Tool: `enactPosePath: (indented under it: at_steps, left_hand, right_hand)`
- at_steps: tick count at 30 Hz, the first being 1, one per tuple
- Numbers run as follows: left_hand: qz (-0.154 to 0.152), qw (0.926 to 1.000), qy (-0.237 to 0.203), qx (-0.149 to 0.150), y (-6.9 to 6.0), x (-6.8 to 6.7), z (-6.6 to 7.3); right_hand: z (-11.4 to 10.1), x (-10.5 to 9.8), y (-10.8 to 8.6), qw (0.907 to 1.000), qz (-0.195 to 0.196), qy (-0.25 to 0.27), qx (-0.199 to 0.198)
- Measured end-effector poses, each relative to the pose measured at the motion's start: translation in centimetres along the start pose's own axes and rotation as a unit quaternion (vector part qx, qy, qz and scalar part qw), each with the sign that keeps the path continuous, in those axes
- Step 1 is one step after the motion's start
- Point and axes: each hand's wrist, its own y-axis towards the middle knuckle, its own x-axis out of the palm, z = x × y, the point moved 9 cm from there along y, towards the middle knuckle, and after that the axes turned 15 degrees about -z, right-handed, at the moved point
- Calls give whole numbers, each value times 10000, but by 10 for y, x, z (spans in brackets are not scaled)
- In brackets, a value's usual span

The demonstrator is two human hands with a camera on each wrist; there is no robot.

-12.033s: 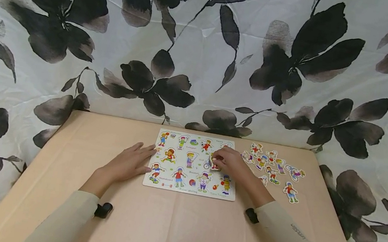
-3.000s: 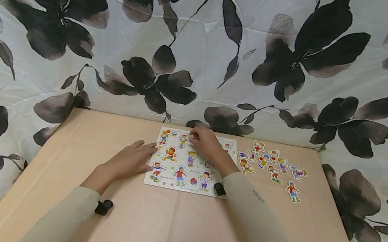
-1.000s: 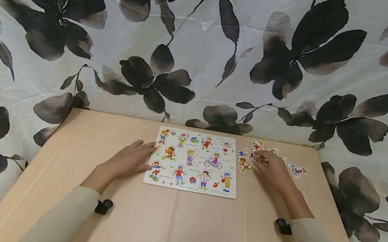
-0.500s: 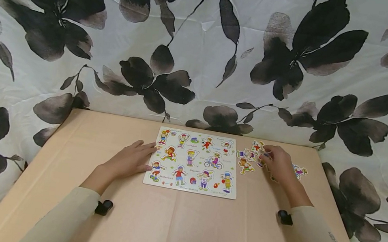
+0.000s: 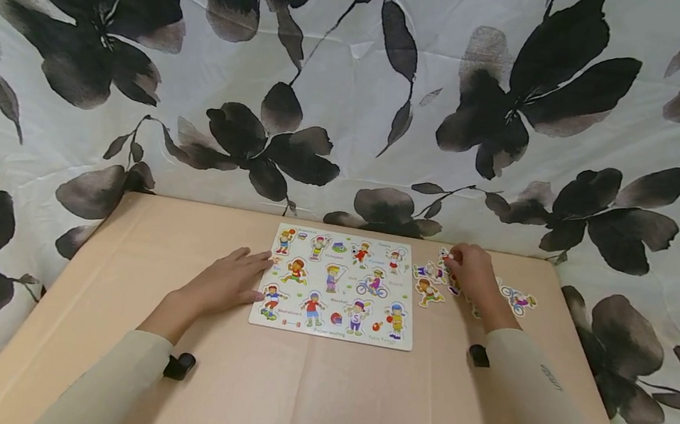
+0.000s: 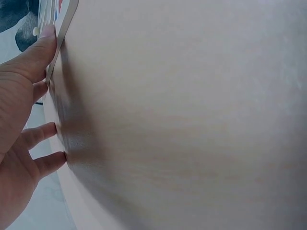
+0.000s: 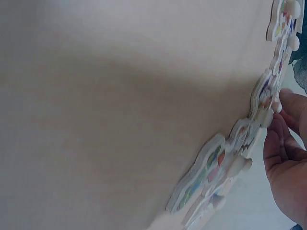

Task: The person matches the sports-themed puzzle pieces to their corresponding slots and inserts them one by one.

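Observation:
The white puzzle board (image 5: 335,300) with printed sports figures lies at the middle of the table's far part. My left hand (image 5: 229,282) rests at its left edge, fingers spread; in the left wrist view the thumb (image 6: 36,56) lies on the board's rim. To the right of the board is a group of loose knobbed puzzle pieces, among them a running figure (image 5: 429,293) and a cyclist (image 5: 519,302). Over this group, my right hand (image 5: 473,278) pinches the knob of a puzzle piece (image 5: 442,255) between thumb and fingers. The hand partly covers several pieces.
A tan table (image 5: 290,392) carries everything. Behind it hangs a white cloth with dark flowers (image 5: 355,99). Small white knobs (image 7: 240,165) stand up from the loose pieces in the right wrist view. A small black device (image 5: 179,366) sits at the left wrist.
Earlier my right hand was over the board, then it returned to the loose pieces. In the last half second it has shifted left slightly, with a piece at its fingertips. My left hand stays put.

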Motion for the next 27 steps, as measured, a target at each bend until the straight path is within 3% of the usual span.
enactPosePath:
  at_steps: [6, 23, 27]
  left_hand:
    - [7, 10000, -22, -32, 0, 0, 0]
    - [73, 10000, 14, 33, -2, -4, 1]
    - [83, 9999, 45, 70, -1, -3, 0]
  right_hand:
    - [3, 3, 8, 9996, -8, 68, 279]
    - [4, -1, 9, 9992, 167, 17, 370]
    - [-1, -7, 5, 9993, 290, -82, 218]
